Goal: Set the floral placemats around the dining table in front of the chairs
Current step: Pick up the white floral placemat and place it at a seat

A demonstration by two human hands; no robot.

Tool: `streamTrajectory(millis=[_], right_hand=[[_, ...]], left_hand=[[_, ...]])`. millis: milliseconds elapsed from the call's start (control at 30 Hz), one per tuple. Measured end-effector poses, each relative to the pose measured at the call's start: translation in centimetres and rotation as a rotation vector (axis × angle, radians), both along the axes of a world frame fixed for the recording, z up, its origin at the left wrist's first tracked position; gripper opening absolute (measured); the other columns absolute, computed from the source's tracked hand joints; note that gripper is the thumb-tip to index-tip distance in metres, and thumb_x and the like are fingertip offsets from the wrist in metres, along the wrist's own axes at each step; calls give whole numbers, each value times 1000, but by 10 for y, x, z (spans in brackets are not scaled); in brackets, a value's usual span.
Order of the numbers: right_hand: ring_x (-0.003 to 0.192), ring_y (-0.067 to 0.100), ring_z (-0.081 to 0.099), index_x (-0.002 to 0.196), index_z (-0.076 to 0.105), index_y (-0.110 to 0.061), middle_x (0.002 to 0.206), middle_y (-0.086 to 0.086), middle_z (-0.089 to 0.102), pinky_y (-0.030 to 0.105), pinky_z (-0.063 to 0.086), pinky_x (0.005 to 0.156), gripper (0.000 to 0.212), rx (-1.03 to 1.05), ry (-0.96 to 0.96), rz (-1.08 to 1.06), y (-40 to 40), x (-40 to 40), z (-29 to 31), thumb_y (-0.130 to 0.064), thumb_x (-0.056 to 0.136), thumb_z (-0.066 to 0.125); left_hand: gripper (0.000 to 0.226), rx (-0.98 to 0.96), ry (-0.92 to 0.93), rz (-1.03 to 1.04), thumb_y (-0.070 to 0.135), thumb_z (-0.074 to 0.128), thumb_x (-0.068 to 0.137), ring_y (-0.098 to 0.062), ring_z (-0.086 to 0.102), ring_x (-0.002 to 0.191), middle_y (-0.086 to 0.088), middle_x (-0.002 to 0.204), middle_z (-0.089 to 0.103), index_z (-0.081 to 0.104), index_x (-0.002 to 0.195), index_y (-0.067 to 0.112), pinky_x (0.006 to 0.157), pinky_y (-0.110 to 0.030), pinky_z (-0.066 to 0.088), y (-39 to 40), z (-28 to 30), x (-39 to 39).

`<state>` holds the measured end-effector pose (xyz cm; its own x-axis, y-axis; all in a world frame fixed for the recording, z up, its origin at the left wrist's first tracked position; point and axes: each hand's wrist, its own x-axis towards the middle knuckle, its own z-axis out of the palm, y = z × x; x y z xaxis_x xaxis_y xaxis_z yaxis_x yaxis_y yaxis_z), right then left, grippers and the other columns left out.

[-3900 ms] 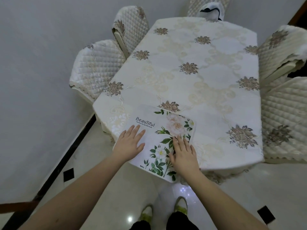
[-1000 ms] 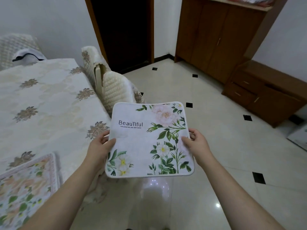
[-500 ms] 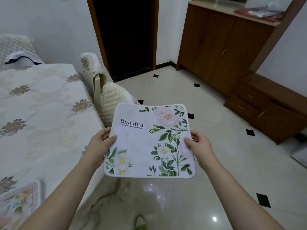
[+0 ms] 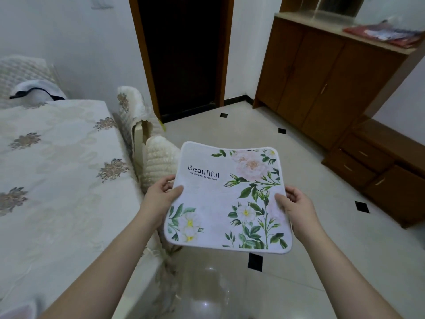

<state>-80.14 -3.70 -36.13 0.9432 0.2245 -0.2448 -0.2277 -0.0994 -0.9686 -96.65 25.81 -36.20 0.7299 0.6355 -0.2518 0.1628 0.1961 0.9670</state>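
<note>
Fingers of the left hand point(image 4: 161, 194) and right hand point(image 4: 296, 207) are curled around the side edges of the square white cloth placemat with printed flowers point(image 4: 227, 199), holding it up over the shiny floor point(image 4: 299, 284), just beside the cream flower-patterned tablecloth on the dining table point(image 4: 57, 180).

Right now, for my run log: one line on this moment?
placemat: held off table | left hand: grips | right hand: grips | chair: ahead

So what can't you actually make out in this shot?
- Head view: fingers under the floral placemat, hidden by the mat; only thumbs of left hand and right hand show.
- Dark doorway: too dim.
- Dining table: cut off at left edge.
</note>
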Motion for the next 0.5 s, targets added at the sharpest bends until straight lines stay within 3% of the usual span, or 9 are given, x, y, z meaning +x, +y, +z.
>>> streamTrajectory(millis=[167, 267, 367, 500], right_hand=[[87, 30, 70, 108, 65, -14, 104, 12, 72, 49, 57, 84, 20, 19, 34, 17, 14, 62, -13, -4, 90, 64], [82, 26, 70, 111, 63, -10, 103, 12, 72, 45, 57, 82, 21, 50, 61, 44, 22, 104, -17, -3, 91, 62], [85, 28, 70, 112, 63, -8, 103, 13, 72, 45, 57, 82, 22, 67, 80, 92, 29, 146, -18, -2, 91, 62], [89, 30, 71, 110, 64, -8, 104, 13, 73, 46, 57, 84, 20, 58, 97, 148, 39, 194, -16, -3, 91, 63]], left_hand=[[27, 17, 37, 35, 3, 66, 91, -26, 72, 82, -12, 101, 72, 66, 107, 25, 75, -41, 58, 8, -1, 51], [27, 17, 53, 71, 3, 64, 92, -25, 72, 79, -12, 104, 72, 63, 116, 16, 70, -37, 58, 9, -3, 84], [29, -25, 62, 118, 1, 63, 93, -31, 71, 83, -17, 108, 71, 62, 120, 10, 76, -43, 58, 7, -1, 116], [31, -48, 65, 179, 1, 62, 94, -29, 72, 83, -14, 108, 71, 61, 123, 9, 69, -38, 61, 8, 6, 145]])
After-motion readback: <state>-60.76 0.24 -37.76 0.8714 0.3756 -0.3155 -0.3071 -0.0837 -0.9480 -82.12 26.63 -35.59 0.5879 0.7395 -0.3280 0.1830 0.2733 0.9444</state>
